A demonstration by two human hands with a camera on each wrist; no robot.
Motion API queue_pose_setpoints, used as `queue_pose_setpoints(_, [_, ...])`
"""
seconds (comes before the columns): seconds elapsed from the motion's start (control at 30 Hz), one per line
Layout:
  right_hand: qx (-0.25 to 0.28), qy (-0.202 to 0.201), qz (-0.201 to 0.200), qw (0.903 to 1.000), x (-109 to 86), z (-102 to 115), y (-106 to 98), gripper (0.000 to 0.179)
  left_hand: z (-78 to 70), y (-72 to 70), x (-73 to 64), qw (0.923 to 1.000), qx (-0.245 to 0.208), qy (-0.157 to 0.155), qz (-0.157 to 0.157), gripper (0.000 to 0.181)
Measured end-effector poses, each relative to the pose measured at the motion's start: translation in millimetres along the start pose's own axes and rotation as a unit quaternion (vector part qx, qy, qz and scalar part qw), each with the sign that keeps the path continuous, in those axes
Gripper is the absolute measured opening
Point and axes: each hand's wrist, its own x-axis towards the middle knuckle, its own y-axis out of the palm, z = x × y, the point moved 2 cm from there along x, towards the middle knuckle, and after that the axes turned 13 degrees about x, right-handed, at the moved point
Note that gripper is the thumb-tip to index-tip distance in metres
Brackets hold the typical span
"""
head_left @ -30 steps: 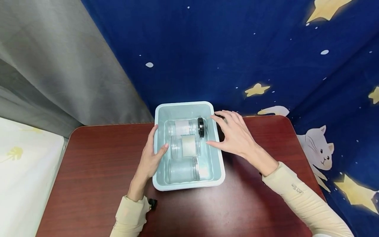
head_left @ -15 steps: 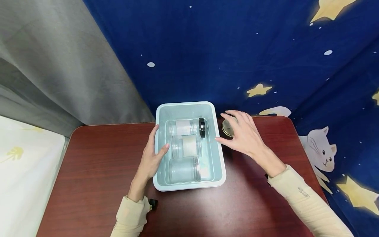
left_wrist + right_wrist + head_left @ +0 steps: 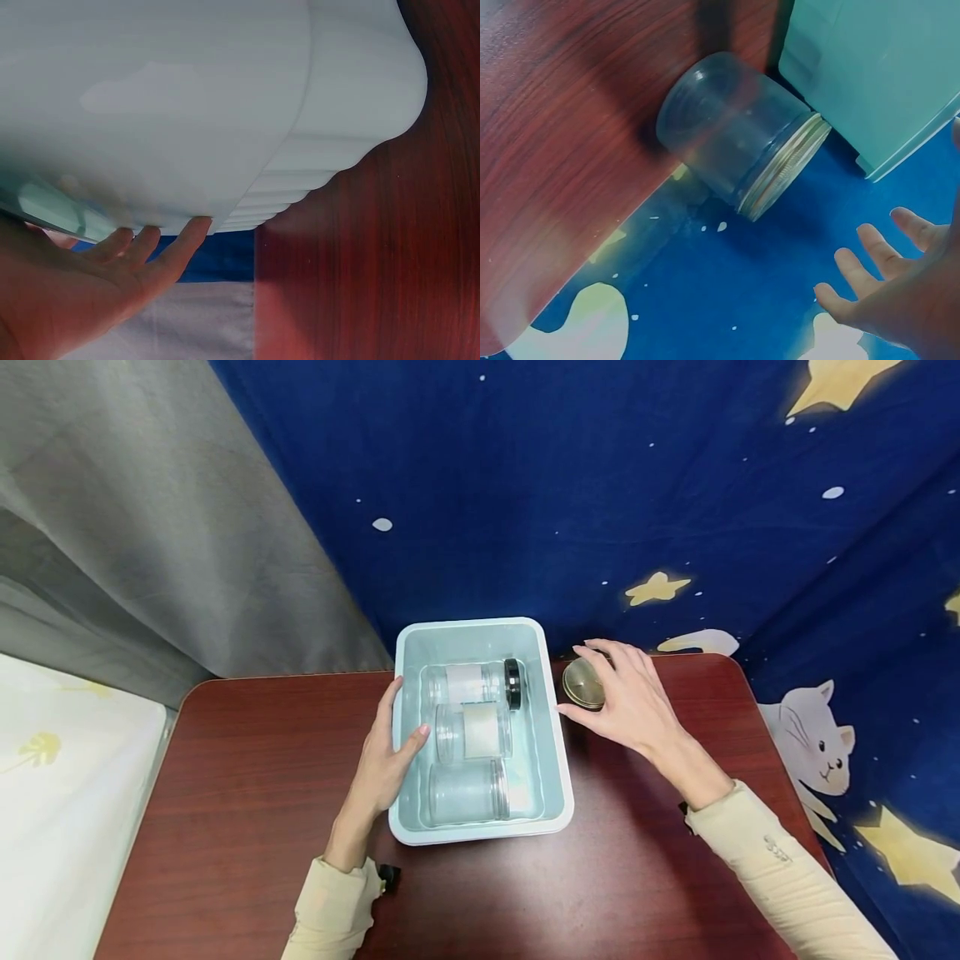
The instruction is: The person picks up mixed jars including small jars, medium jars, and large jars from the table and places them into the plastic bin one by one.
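A pale blue plastic bin [image 3: 564, 777] stands on the table. My left hand [image 3: 378, 768] holds its left wall, thumb inside the rim and fingers [image 3: 180, 244] against the outside. Inside lie three clear jars on their sides: one with a black lid [image 3: 513, 683], a middle jar [image 3: 480, 731] with a pale label, and a lower jar [image 3: 461, 789]. Right of the bin, a clear jar with a gold-coloured metal lid [image 3: 784, 169] stands upright. My right hand [image 3: 636, 708] is spread above and beside this jar, apart from it in the right wrist view.
The dark red wooden table [image 3: 262, 793] ends just behind the bin. Behind it hang a blue curtain [image 3: 480, 510] with stars and a grey curtain [image 3: 225, 527]. A white surface [image 3: 60, 810] lies to the left.
My right hand has moved right, from over the bin's right rim to the jar with the gold-coloured lid, which has come into sight. The left hand stays on the bin.
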Motion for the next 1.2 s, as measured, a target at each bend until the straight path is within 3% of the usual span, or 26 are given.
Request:
queue_pose_setpoints(0.67, [0.009, 0.049, -0.018, 0.9986, -13.5, -23, -2, 0.087, -0.7, -0.4, -0.4, 1.0, 0.0, 0.0, 0.0, 0.073])
queue_pose_setpoints(1.2, [0.036, 0.091, -0.013, 0.9951, -21.3, -36, 9, 0.09, -0.1, -0.5, -0.1, 1.0, 0.008, -0.001, -0.001, 0.073])
